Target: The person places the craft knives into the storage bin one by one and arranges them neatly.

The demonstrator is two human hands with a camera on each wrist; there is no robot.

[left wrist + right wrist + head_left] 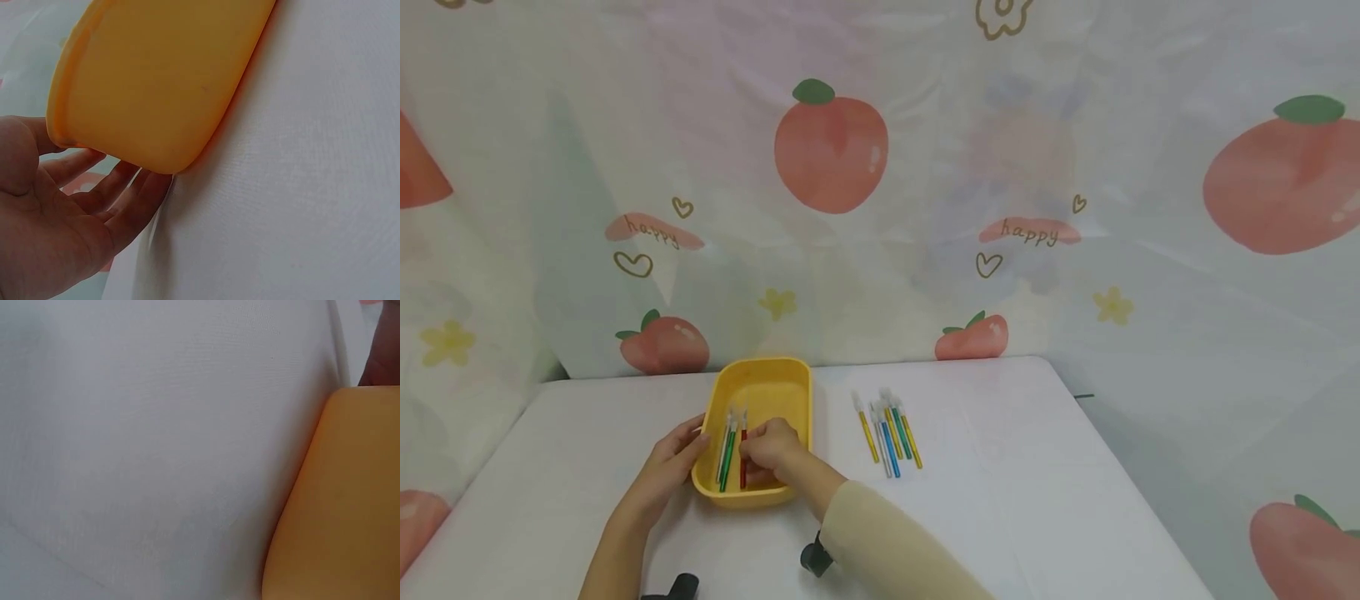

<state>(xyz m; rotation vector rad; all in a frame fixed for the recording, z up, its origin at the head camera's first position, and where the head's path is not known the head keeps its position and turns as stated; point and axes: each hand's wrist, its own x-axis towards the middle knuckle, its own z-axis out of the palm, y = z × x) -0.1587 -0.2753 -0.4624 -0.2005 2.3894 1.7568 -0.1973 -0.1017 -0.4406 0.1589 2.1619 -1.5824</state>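
A yellow plastic tray (pixel 775 379) stands on the table, seen from outside in both wrist views. My left hand (pixel 672 454) holds its left side, thumb at the rim and fingers against the outer wall. Inside the tray, my right hand (pixel 773 446) pinches a slim red pen-like tool (pixel 743 468) with a pale tip. A similar green tool (pixel 727 460) lies to its left, beside a thin pale one (pixel 721 458). The right wrist view shows the tray's outer wall (pixel 340 500) and part of a hand at the top right; whose fingers I cannot tell.
Right of the tray, several more slim tools (pixel 891 437) in yellow, silver, blue and green lie roughly side by side. A white cloth (pixel 1037 500) covers the table. Behind it hangs a sheet (pixel 895 283) printed with fruit. Black wrist devices (pixel 815 557) show below the hands.
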